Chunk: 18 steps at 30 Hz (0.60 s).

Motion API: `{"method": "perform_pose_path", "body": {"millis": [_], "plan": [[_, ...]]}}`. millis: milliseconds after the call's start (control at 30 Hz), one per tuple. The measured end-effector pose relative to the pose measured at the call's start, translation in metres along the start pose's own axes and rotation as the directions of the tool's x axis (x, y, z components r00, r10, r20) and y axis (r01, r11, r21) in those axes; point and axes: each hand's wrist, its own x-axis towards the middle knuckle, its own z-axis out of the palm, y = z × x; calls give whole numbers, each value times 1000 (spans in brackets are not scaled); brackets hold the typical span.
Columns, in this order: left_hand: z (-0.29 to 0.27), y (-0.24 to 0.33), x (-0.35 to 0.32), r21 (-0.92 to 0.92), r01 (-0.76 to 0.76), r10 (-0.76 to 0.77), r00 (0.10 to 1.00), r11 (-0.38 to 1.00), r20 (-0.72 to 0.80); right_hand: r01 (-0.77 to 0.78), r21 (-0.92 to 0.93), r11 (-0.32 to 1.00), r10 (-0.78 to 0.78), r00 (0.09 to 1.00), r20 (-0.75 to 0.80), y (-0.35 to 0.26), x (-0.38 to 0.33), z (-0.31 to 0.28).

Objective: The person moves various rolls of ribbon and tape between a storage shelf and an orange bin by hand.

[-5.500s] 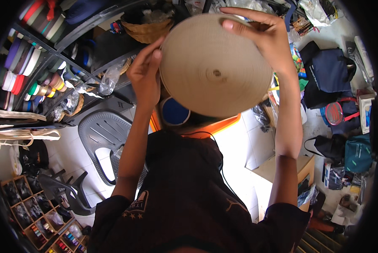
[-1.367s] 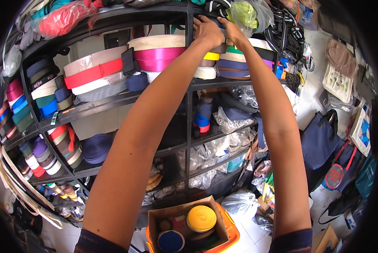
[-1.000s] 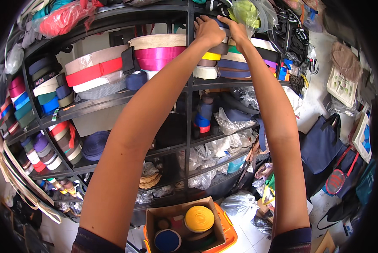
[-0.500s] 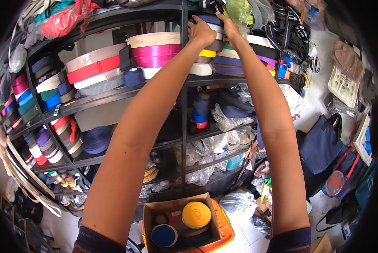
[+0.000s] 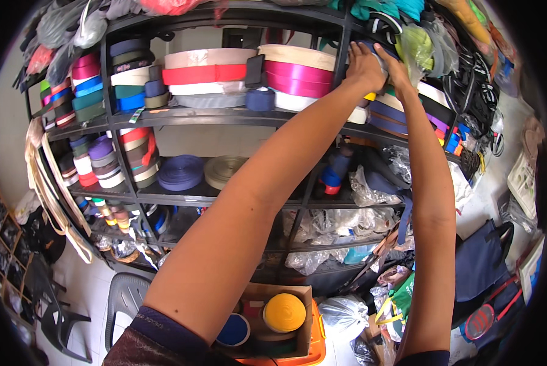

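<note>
Both my arms reach up to a black metal shelf rack (image 5: 224, 116) packed with rolls of webbing tape. My left hand (image 5: 363, 64) and my right hand (image 5: 396, 68) are side by side on a dark blue roll (image 5: 376, 49) on top of a stack at the upper shelf's right part. The fingers curl around that roll, and most of it is hidden behind them. Just left of my hands lie a wide pink roll (image 5: 298, 76) with a cream roll on it, and a red roll (image 5: 203, 73).
Below, an orange crate (image 5: 315, 348) holds a cardboard box with a yellow roll (image 5: 284, 312) and a blue roll (image 5: 233, 329). A grey plastic chair (image 5: 124, 299) stands lower left. Plastic bags fill the lower shelves; bags and straps hang at right. Cream straps (image 5: 50, 183) hang at left.
5.5 s ago my hands held a big beige roll above the floor. In the last second they stay on the dark blue roll at the stack's top, only the view has shifted.
</note>
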Motion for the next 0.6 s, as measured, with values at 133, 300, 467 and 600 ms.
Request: {"method": "perform_pose_path", "body": {"millis": [133, 300, 467, 600], "plan": [[-24, -5, -31, -10, -69, 69, 998, 998, 9, 159, -113, 981, -178, 964, -195, 7, -4, 7], [-48, -47, -60, 50, -348, 351, 924, 936, -153, 43, -247, 968, -98, 972, -215, 9, -1, 18], [-86, -92, -74, 378, -440, 569, 733, 815, -374, -6, -285, 958, -74, 961, -268, 13, -9, 18], [-133, -127, -71, 527, -260, 504, 767, 809, -396, 141, -310, 940, -224, 941, -252, 13, -49, 19]]}}
